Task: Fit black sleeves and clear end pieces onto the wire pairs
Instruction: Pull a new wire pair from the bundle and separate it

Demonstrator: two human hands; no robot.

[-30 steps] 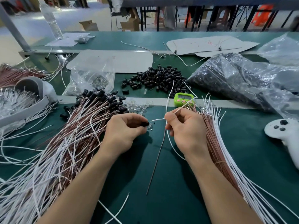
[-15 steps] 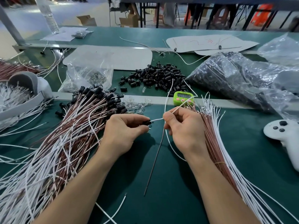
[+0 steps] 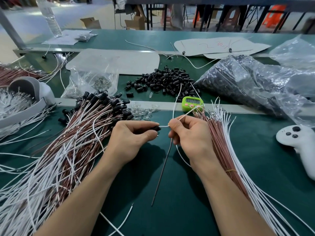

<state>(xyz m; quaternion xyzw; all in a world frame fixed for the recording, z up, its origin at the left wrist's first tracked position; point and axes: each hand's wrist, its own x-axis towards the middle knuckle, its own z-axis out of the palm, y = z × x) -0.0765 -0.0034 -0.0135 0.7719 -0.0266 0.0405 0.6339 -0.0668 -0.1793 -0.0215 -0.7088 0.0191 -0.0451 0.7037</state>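
Note:
My left hand (image 3: 131, 135) pinches a black sleeve (image 3: 156, 128) at its fingertips. My right hand (image 3: 189, 133) pinches a white wire (image 3: 163, 126) whose end runs into that sleeve; a brown wire (image 3: 162, 171) hangs from the same hand down to the mat. Loose black sleeves (image 3: 163, 80) lie in a heap beyond my hands. Small clear end pieces (image 3: 143, 110) are scattered by the mat's far edge. Finished wire pairs (image 3: 71, 133) with black ends lie fanned out at the left. Bare brown and white wires (image 3: 226, 150) lie bundled at the right.
A green timer (image 3: 191, 103) stands behind my right hand. A white game controller (image 3: 300, 142) lies at the right. Plastic bags (image 3: 247, 82) of black parts sit far right, a clear bag (image 3: 92, 80) far left. A grey tray (image 3: 22, 106) holds white wires.
The white wire's end has gone into the black sleeve, and my two hands have closed the gap between them slightly.

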